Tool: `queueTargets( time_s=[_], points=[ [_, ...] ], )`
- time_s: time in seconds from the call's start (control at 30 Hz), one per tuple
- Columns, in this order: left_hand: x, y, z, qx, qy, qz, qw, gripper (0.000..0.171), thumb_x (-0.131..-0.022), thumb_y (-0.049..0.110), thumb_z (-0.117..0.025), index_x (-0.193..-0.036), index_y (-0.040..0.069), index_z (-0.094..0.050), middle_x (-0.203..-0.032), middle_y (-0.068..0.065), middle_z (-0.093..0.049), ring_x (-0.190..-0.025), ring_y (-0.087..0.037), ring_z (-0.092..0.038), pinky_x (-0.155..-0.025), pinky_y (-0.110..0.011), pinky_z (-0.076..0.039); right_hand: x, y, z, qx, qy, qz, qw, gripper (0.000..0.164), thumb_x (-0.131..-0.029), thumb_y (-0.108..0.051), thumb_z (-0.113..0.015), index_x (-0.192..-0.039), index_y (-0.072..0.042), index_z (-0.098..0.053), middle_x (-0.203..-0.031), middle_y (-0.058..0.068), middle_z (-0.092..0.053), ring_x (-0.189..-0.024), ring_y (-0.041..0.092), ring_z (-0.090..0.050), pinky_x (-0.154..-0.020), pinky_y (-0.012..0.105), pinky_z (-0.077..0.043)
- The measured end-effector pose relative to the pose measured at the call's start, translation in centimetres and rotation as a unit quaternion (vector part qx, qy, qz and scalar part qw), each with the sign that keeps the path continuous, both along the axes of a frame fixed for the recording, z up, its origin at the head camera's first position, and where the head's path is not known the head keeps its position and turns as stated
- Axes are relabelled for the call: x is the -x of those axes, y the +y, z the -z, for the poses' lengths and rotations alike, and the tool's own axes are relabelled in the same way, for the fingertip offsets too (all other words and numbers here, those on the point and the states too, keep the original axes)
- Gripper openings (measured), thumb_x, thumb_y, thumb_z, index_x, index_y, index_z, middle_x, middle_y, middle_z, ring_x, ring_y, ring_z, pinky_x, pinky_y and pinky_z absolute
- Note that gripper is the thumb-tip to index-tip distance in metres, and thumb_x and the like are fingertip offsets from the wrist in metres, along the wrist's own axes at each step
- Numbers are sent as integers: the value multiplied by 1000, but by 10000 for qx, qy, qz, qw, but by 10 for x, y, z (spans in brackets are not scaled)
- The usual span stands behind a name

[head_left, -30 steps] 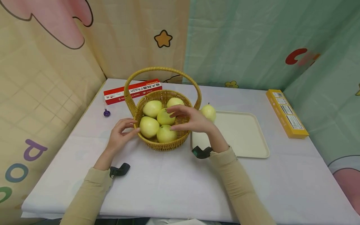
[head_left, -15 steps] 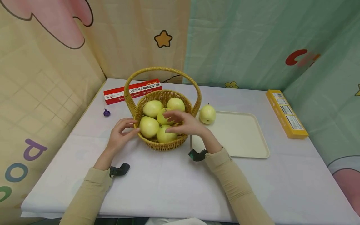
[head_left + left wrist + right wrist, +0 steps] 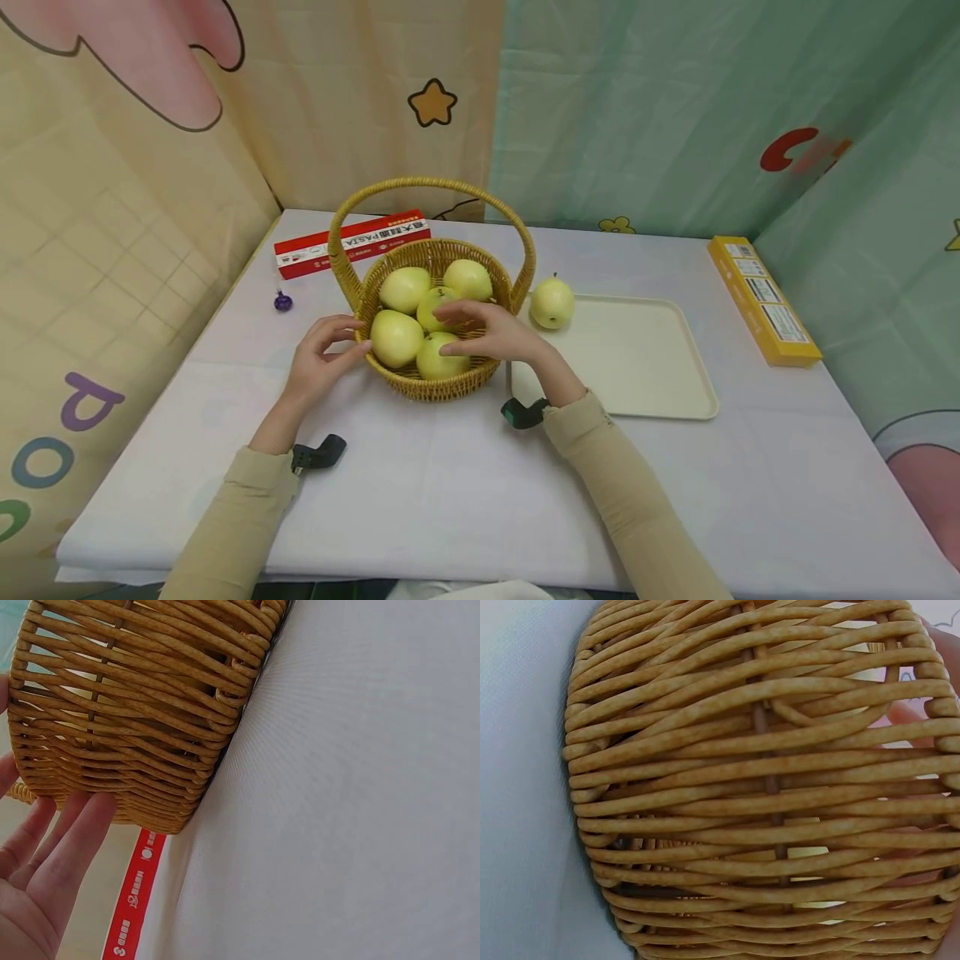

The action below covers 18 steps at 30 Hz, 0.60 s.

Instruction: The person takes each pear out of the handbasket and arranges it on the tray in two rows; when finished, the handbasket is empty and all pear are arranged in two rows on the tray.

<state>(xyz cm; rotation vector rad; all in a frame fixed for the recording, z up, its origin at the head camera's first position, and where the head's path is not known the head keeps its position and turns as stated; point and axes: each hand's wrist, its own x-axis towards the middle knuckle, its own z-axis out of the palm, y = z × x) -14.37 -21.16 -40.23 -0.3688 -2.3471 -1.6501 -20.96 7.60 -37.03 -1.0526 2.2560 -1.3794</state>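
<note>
A woven basket [image 3: 438,388] with a tall arched handle holds several pale yellow-green pears [image 3: 397,339]. My left hand [image 3: 318,357] touches its left rim with thumb and fingers; in the left wrist view, the fingers [image 3: 75,847] lie fairly straight along the woven wall. Above the basket's right side is my right hand [image 3: 498,335], reaching in over the rim. Its thumb overlaps the front pear [image 3: 438,360], and its fingers overlap the middle pear [image 3: 432,307], with a gap between thumb and fingers. The basket wall [image 3: 765,780] hides most of that hand in the right wrist view.
A single pear [image 3: 552,303] sits at the back left corner of a cream tray [image 3: 637,358], right of the basket. Behind the basket lies a red pasta box [image 3: 307,255]. A small purple object [image 3: 282,302] is at left, a yellow box [image 3: 765,300] far right.
My right hand has shifted slightly left and down over the basket, uncovering more of the back pear and the one on the tray. My left hand has stayed at the rim.
</note>
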Motion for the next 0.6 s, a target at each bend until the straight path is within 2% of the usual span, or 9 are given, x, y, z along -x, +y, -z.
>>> queueTargets(
  time_s=[0.13,0.2,0.6],
  points=[
    [-8,6,-14,68,14,2,10000,32,-85,-2,-66,-115,-9,-58,-121,-22,-50,-97,-12,-54,-74,-13,-49,0,1,0,-35,32,27,10000,56,-81,-29,-75,-129,-9,-55,-126,1,-57,-113,14,-53,-96,36,-45],
    [-10,7,-17,93,-30,-22,9999,32,-85,-1,-66,-115,-9,-58,-121,-21,-50,-97,-12,-54,-74,-13,-49,0,0,0,-56,46,27,10000,56,-81,-29,-75,-129,-9,-55,-126,0,-57,-113,12,-53,-96,36,-45],
    [-10,7,-16,118,-31,17,9999,32,-86,1,-65,-115,-9,-58,-121,-20,-50,-98,-10,-53,-74,-13,-49,-2,-2,-2,-447,68,3,9990,58,-79,-30,-77,-130,-13,-55,-127,-1,-56,-117,14,-51,-97,34,-44]
  ],
)
